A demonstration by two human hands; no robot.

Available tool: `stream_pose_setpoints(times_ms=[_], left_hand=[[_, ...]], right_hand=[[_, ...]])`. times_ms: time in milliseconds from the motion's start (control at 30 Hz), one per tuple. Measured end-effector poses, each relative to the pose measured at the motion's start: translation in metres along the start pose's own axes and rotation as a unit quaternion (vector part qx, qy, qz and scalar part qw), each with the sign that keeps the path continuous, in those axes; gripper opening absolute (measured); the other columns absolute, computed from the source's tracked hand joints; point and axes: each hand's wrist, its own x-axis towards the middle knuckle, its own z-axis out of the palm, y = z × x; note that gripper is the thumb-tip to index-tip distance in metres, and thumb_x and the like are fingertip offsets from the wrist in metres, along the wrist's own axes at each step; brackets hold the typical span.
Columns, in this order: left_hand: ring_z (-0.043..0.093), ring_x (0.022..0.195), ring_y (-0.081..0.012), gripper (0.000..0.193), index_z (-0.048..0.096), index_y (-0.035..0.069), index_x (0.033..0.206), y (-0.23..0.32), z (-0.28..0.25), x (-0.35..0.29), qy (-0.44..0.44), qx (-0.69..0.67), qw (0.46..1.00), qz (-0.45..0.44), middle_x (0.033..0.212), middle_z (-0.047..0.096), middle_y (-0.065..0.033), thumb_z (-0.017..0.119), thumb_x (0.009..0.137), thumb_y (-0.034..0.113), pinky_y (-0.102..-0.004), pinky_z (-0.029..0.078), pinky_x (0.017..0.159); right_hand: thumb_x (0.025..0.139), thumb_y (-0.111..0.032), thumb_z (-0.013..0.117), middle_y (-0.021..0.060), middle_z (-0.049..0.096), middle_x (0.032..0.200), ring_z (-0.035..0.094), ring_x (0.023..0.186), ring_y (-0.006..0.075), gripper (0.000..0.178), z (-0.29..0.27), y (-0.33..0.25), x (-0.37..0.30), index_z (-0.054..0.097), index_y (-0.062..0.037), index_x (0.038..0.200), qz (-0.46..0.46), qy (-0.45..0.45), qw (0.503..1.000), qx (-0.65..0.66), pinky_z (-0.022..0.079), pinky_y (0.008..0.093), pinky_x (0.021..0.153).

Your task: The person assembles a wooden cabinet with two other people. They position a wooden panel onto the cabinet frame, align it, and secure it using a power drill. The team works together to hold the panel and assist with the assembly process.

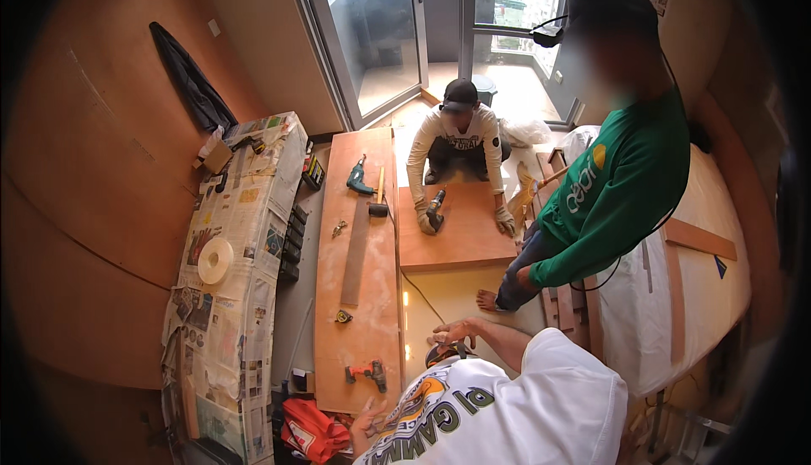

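Neither my left hand nor my right hand is in view. Below me lies a long wooden panel (338,212). On it are a teal corded drill (360,178), a mallet (379,203), a wooden strip (356,254), a tape measure (343,316) and a red-and-black cordless drill (367,374). Beside it a person in a cream top kneels behind a shorter wooden panel (456,245). That person's gloved hands rest on this panel, one at another cordless drill (435,210).
A person in a green sweater (617,203) stands at right, and one in a white shirt (515,406) bends close below. At left, a newspaper-covered surface (241,254) bears a white roll (215,261). A plastic-covered bed-like block (710,313) stands right; a cord (427,296) crosses the floor.
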Motion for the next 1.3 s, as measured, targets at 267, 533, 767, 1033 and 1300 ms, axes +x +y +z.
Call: stream_pose_setpoints(times_ms=[267, 533, 767, 1033, 1300], left_hand=[[0.068, 0.112, -0.0310, 0.081, 0.035, -0.003, 0.153, -0.041, 0.014, 0.024, 0.087, -0.098, 0.984, 0.117, 0.136, 0.060, -0.0225, 0.081, 0.091, 0.024, -0.0406, 0.059, 0.084], [0.068, 0.105, -0.0284, 0.058, 0.048, 0.000, 0.137, -0.086, 0.023, -0.015, 0.056, -0.151, 0.981, 0.107, 0.122, 0.064, -0.0175, 0.078, 0.093, 0.023, -0.0390, 0.059, 0.079], [0.070, 0.094, -0.0238, 0.038, 0.056, 0.004, 0.124, -0.098, 0.014, -0.028, 0.074, -0.186, 0.971, 0.132, 0.109, 0.068, -0.0128, 0.074, 0.095, 0.022, -0.0366, 0.060, 0.074], [0.069, 0.094, -0.0238, 0.034, 0.058, 0.005, 0.124, -0.083, -0.002, 0.000, 0.130, -0.157, 0.972, 0.117, 0.107, 0.068, -0.0107, 0.071, 0.098, 0.023, -0.0382, 0.059, 0.081], [0.072, 0.084, -0.0213, 0.032, 0.061, -0.004, 0.119, -0.091, 0.017, -0.020, 0.030, -0.208, 0.969, 0.131, 0.096, 0.072, -0.0123, 0.070, 0.097, 0.019, -0.0326, 0.059, 0.075]], right_hand=[[0.089, -0.026, 0.069, 0.0174, 0.068, 0.131, 0.069, 0.114, 0.0336, 0.061, -0.017, 0.033, 0.054, 0.054, -0.0126, 0.147, 0.037, 0.133, 0.989, 0.055, 0.063, 0.0524, 0.084], [0.091, -0.032, 0.069, 0.0143, 0.073, 0.111, 0.074, 0.092, 0.0302, 0.043, 0.014, 0.142, 0.062, 0.069, -0.0061, 0.125, 0.176, 0.163, 0.969, 0.064, 0.065, 0.0483, 0.075], [0.089, -0.035, 0.071, 0.0152, 0.074, 0.110, 0.075, 0.091, 0.0313, 0.041, 0.058, 0.110, 0.050, 0.071, -0.0059, 0.118, 0.107, 0.164, 0.975, 0.105, 0.065, 0.0510, 0.068], [0.088, -0.025, 0.067, 0.0096, 0.076, 0.105, 0.075, 0.087, 0.0246, 0.035, 0.040, 0.088, 0.065, 0.072, -0.0079, 0.117, 0.061, 0.161, 0.982, 0.076, 0.065, 0.0457, 0.069], [0.083, -0.023, 0.069, 0.0113, 0.075, 0.104, 0.072, 0.089, 0.0221, 0.034, 0.027, 0.105, 0.082, 0.076, -0.0023, 0.109, -0.031, 0.188, 0.981, 0.039, 0.064, 0.0406, 0.070]])
